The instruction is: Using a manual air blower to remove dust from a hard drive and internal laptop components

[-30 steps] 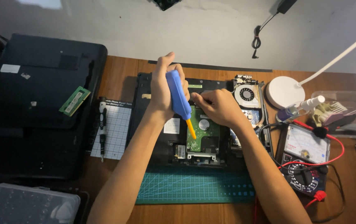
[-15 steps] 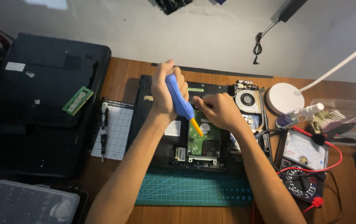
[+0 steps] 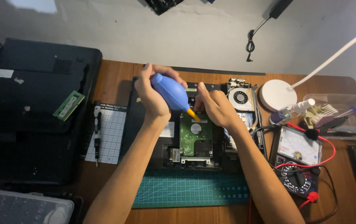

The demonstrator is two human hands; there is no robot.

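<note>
The left hand (image 3: 153, 97) is clamped on the blue air blower (image 3: 170, 92), the right hand (image 3: 215, 108) presses its fingers on the open laptop (image 3: 194, 137), and a hard squeeze could poke the yellow tip (image 3: 193, 115) into the green board (image 3: 195, 135).

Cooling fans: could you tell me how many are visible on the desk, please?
1. The cooling fan sits at the open laptop's far right corner, just beyond the right hand. Others may be hidden beneath the hands or the blue air blower.

Both forearms reach forward, converging. The left hand (image 3: 153, 97) is curled closed, fingers (image 3: 167, 71) wrapped over the top; the right hand (image 3: 215, 107) rests palm-down, fingers bent.
</note>
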